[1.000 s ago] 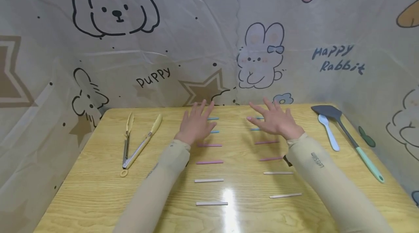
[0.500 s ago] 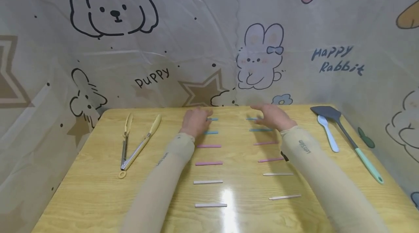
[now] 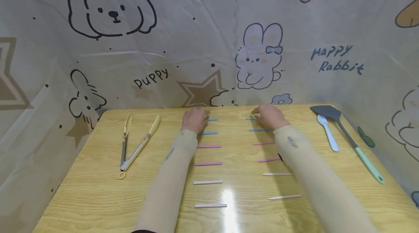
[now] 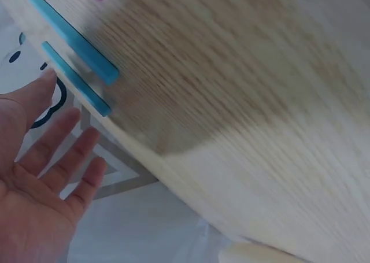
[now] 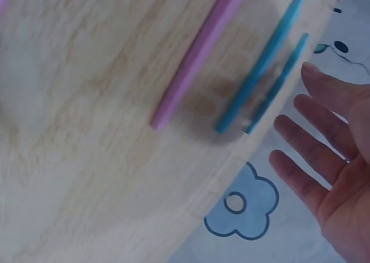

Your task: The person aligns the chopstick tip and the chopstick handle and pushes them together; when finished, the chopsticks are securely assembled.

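Two columns of short, thin sticks lie across the wooden table. At the far end of the left column, my left hand (image 3: 194, 118) is beside the farthest blue stick (image 4: 75, 78), with a second blue stick (image 4: 75, 37) just nearer. Its fingers are loosely bent, and no stick is in its grasp. My right hand (image 3: 271, 116) is likewise beside the right column's farthest blue stick (image 5: 277, 84); another blue stick (image 5: 260, 63) lies parallel to it. The right fingers are spread and relaxed, holding nothing. Nearer come pink sticks (image 3: 209, 146) and white sticks (image 3: 208, 182).
Metal tongs (image 3: 137, 155) with cream tips lie spread on the left. A dark spatula (image 3: 348, 135) with a green handle and a light blue spoon (image 3: 328, 133) lie on the right. A printed cloth (image 3: 196, 44) hangs behind the table's far edge.
Both hands have come down from above the far sticks, their fingers going from outstretched to bent beside the farthest blue sticks. The sticks and utensils stay in place.
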Demonstrator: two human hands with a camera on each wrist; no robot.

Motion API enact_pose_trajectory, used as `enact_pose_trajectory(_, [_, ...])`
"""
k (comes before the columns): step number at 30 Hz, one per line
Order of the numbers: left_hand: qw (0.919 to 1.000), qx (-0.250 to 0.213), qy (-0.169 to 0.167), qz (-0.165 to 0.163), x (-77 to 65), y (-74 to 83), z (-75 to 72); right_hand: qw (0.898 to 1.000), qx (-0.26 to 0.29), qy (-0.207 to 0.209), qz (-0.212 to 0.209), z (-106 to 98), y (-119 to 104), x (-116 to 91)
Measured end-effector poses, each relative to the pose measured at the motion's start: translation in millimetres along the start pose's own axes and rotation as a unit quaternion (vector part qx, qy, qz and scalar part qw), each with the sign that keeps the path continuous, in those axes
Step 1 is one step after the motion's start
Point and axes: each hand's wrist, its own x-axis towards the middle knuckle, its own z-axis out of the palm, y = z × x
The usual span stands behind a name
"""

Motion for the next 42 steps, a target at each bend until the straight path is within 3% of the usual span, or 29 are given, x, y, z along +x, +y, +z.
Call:
enact_pose_trajectory(7, [0.9999,0.002,-0.005,0.012,4.0,-5.3,12.0,1.000,-0.010,0.016,0.008,10,-1,9])
enact_pose_trajectory(12, [0.9998,-0.009,0.015,0.011,4.9,-3.0,16.5,1.000,-0.020,0.014,0.019,19,-1,14])
enact_pose_trajectory(21, [0.9989,0.010,0.045,0.012,6.8,-1.8,15.8,0.998,-0.049,0.032,0.016,22,1,16])
enact_pose_trajectory(28, [0.9983,0.018,0.049,0.026,7.3,-2.0,15.5,0.997,-0.050,0.053,0.008,24,2,15])
enact_pose_trajectory(37, [0.9922,0.086,0.069,0.057,9.2,0.7,18.0,0.993,-0.077,0.079,-0.028,27,0,16])
enact_pose_trajectory(42, [0.9910,0.098,0.067,0.061,9.9,0.2,16.5,0.990,-0.108,0.078,-0.047,26,4,15])
